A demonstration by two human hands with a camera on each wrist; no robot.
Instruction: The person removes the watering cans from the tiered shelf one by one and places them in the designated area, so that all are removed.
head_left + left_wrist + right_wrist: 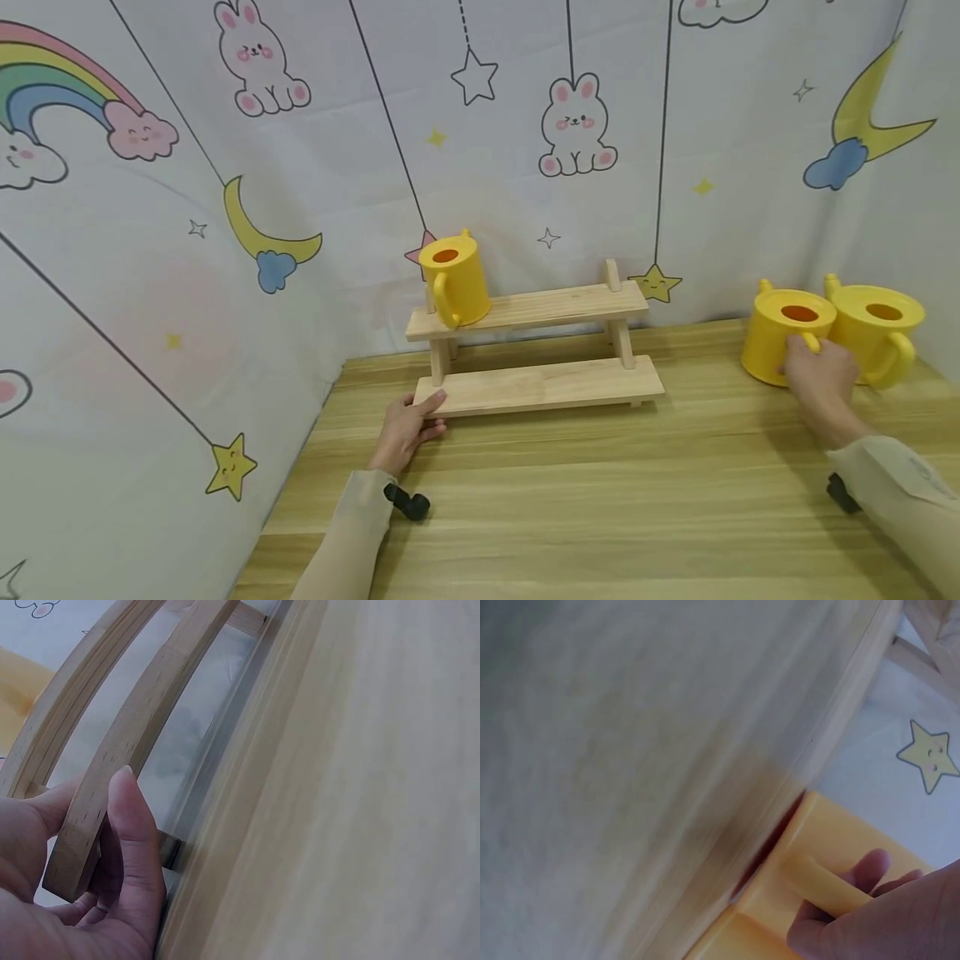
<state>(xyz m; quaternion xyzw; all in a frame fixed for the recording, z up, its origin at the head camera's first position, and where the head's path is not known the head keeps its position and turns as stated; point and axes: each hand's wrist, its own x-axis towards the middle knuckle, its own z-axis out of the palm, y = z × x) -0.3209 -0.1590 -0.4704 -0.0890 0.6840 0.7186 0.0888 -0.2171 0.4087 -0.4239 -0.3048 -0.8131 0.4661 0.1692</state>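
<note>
A two-tier wooden stand (540, 390) stands on the table by the back wall. My left hand (405, 429) grips the left front end of its lower board, thumb on one face and fingers on the other, as the left wrist view shows (112, 855). On the upper board's left end sits a yellow watering can (467, 287), handle to the front. At the right, my right hand (821, 375) holds the handle of a second yellow watering can (768, 337), fingers curled round it. That can is upright, its base close to the tabletop. A third yellow watering can (873, 329) stands just right of it.
The wood-grain table (570, 500) ends at a cloth backdrop (495, 167) printed with rabbits, moons and stars. More of the cloth hangs along the left side. A dark wrist strap piece (407, 502) sticks out from the left sleeve.
</note>
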